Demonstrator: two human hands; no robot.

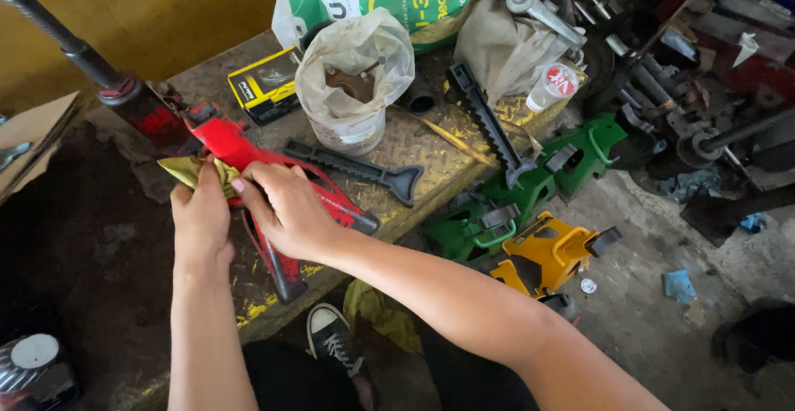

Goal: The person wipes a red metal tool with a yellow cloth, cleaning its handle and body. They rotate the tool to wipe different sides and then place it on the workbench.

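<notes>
A crumpled yellow-green rag (192, 171) is pressed onto a red scissor jack (248, 158), apparently lying slantwise on the bench.

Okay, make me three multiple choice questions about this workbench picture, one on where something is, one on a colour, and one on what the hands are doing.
1. Where does the black toothed bar lie?
A. on the bench top
B. on the floor
C. in the person's lap

2. What colour is the jack under the hands?
A. green
B. red
C. yellow

3. What are the left hand and right hand doing?
A. resting empty
B. lifting the plastic-lined bucket
C. pressing a yellowish cloth on the jack

Answers:
1 A, it lies on the bench beside the plastic-lined bucket.
2 B, its frame is bright red.
3 C, both hands pinch the cloth against the red frame.
</notes>
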